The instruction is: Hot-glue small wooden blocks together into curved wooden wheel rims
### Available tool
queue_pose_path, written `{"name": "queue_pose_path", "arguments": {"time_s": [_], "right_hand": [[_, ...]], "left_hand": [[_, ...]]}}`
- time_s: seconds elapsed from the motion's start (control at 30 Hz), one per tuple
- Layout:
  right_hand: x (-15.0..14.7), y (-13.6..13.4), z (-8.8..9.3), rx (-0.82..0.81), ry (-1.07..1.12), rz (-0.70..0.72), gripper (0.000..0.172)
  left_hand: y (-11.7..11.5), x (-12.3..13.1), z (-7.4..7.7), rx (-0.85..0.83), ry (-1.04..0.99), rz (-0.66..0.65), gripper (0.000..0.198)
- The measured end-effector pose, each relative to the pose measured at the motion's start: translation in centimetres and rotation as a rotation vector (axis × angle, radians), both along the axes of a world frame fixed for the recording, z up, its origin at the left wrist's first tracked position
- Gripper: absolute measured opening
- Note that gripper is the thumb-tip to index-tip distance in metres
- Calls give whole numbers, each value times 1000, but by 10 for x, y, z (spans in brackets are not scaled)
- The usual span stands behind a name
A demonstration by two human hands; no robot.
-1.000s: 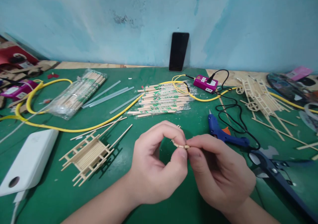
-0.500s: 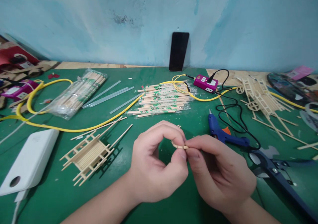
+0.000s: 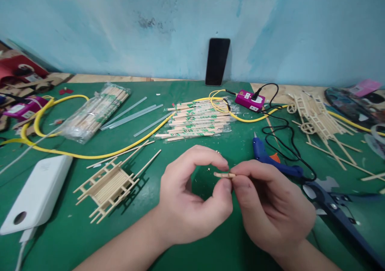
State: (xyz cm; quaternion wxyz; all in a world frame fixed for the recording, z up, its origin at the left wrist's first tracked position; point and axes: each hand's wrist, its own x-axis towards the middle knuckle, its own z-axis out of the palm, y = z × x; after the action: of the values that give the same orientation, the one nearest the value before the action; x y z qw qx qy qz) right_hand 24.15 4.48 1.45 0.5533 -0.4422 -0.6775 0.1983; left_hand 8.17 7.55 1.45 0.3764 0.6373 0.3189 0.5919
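Both of my hands meet over the green mat, low in the middle of the view. My left hand [image 3: 192, 199] pinches thumb and forefinger on a short piece of wooden stick [image 3: 224, 175]. My right hand [image 3: 270, 207] pinches the same piece from the right side. The piece lies level between the fingertips. A small frame built of wooden sticks [image 3: 106, 187] lies on the mat to the left of my left hand. A blue glue gun [image 3: 270, 158] lies just beyond my right hand.
Two packs of chopsticks [image 3: 195, 120] [image 3: 93, 112], clear glue sticks [image 3: 132, 114], a yellow cable [image 3: 90, 152], a white power bank [image 3: 37, 195], dark scissors [image 3: 333, 207], a pink socket [image 3: 249, 100], a stick-built model [image 3: 315, 118] and a phone [image 3: 217, 61] against the wall.
The stick piece now lies level between my fingertips and sits a little farther right; my left forefinger has lifted slightly. The view has shifted a little.
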Motion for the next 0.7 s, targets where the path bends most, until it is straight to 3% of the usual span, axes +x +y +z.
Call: {"name": "queue_pose_path", "arguments": {"time_s": [0.13,0.37,0.47,0.6,0.7], "right_hand": [[-2,-1,0,-22,35,5,24],[-1,-3,0,-9,19,8,25],[-1,-2,-4,-50,90,8,28],[-6,5,-12,-161,198,25,36],[-11,10,-17,-179,117,-21,49]], "left_hand": [[2,1,-3,125,32,-5,38],[0,1,2,134,60,17,32],[2,0,5,-36,-17,4,25],[11,-3,1,-443,-316,-21,11],[19,-4,-3,-685,-531,-42,22]]}}
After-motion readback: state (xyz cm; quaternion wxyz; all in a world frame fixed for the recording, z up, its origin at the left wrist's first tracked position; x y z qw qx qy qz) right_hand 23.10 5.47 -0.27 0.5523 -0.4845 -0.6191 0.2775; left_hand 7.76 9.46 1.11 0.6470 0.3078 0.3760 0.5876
